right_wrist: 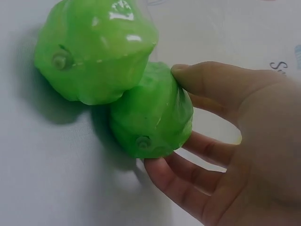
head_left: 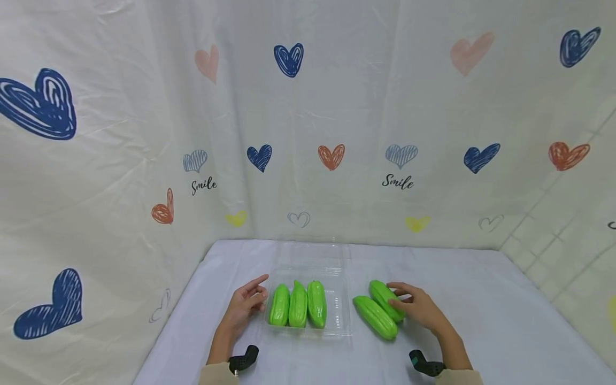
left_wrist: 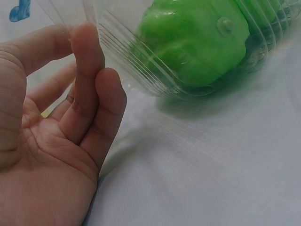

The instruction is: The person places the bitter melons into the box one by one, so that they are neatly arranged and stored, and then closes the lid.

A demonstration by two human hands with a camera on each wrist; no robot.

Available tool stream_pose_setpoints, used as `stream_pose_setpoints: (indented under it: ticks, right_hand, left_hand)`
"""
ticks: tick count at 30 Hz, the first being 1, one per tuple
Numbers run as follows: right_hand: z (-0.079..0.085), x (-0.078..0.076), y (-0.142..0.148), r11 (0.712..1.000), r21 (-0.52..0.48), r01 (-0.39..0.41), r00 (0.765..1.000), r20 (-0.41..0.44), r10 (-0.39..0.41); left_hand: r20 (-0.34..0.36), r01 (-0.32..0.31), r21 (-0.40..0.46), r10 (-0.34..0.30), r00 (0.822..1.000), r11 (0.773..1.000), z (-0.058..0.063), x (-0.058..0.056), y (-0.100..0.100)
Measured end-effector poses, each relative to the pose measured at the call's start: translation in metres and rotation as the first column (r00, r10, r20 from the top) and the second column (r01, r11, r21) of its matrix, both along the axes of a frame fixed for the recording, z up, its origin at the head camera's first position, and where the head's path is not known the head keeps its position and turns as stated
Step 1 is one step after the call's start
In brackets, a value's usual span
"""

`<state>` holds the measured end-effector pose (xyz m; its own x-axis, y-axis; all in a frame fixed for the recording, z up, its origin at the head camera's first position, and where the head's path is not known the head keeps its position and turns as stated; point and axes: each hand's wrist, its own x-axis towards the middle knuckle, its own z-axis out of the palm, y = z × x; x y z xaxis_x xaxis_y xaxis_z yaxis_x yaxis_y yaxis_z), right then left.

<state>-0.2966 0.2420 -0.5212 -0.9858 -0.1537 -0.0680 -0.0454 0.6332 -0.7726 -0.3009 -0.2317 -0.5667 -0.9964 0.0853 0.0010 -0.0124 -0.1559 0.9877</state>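
Observation:
My right hand [head_left: 417, 307] holds a glossy, lumpy green bitter melon [right_wrist: 150, 113], thumb on one side and fingertips on the other. A second bitter melon [head_left: 375, 317] lies against it on its left, on the white cloth. Left of these stands a clear plastic box [head_left: 339, 307] with its lid [head_left: 308, 256] tipped back. Three bitter melons [head_left: 298, 305] lie side by side in the box's left and middle part. My left hand [head_left: 244, 305] rests by the box's left edge, fingers loosely bent, with fingertips at the clear wall in the left wrist view.
A white cloth [head_left: 481, 310] covers the table. Behind and to the left hangs a white curtain [head_left: 356, 107] printed with hearts. Both wrists carry small black cameras [head_left: 244, 359].

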Motion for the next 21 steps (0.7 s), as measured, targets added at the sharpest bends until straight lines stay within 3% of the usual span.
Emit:
stream_pose_setpoints:
  ticks: [21]
  right_hand:
    - [0.0020,0.0016,-0.0012,1.000,-0.009,0.022,0.999,0.032,-0.021]
  left_hand:
    - [0.000,0.012,-0.013,-0.012,1.000,1.000,-0.0019,-0.0013,-0.0015]
